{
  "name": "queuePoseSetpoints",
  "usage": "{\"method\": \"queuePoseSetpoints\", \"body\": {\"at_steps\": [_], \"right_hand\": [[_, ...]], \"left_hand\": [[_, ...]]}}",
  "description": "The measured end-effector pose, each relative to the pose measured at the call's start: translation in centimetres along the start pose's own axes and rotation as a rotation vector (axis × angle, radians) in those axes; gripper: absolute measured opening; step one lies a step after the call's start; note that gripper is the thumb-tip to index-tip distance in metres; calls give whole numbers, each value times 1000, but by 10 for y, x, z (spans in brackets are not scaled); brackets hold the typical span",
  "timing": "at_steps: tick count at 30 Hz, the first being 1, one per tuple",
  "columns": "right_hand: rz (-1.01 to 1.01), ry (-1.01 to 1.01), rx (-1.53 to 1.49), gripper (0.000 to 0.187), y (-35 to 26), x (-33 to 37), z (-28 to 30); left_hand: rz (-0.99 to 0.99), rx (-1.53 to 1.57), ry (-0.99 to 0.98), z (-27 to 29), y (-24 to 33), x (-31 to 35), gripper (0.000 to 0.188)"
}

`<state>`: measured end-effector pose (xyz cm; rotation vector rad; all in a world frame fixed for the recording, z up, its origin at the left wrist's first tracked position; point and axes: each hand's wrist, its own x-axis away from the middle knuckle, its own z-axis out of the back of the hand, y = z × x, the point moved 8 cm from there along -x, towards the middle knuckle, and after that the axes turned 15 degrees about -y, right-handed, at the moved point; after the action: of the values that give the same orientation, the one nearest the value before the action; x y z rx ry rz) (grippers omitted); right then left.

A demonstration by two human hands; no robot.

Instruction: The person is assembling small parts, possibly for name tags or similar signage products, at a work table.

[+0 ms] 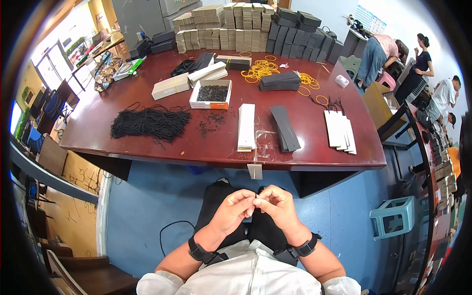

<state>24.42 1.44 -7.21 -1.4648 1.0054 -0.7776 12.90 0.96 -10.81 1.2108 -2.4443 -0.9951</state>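
Above my lap, in front of the table's near edge, my left hand (233, 212) and my right hand (278, 206) meet at the fingertips. Both are closed in a pinch; a tiny dark bit shows between them, too small to name. On the table beyond lie a stack of white card strips (246, 128) and a stack of black card strips (284, 129). White tags with black cords (339, 132) lie to the right. Farther left are a bundle of black cords (150, 123) and an open box (211, 94) of small black pieces, some spilled beside it.
Stacks of beige card (211, 37) and black card (295, 42) line the back of the red-brown table (206, 147). Yellow rubber bands (258, 71) lie scattered there. A teal stool (393, 216) stands at right on the floor. Several people are at the far right.
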Motion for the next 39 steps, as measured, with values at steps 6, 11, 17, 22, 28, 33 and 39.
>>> {"method": "queuePoseSetpoints", "body": {"at_steps": [6,11,17,22,28,33,39], "right_hand": [[141,114,244,13,-17,6,3],[269,135,243,17,-18,6,3],[-29,-123,-212,11,3,4,5],[-86,-255,-299,12,12,3,-5],[-143,-269,-239,13,17,7,-2],[-157,-304,-255,14,17,6,-7],[-123,-234,-280,13,18,2,-3]], "left_hand": [[-12,-34,33,5,-2,-4,12],[-15,-274,31,2,12,-5,10],[-170,-1219,75,-25,76,7,14],[-32,-1173,-104,-32,72,-7,20],[-62,-1137,-223,-40,70,-6,18],[-75,-1175,-246,-40,70,-1,10],[-119,-1095,-105,-38,75,-4,8]]}}
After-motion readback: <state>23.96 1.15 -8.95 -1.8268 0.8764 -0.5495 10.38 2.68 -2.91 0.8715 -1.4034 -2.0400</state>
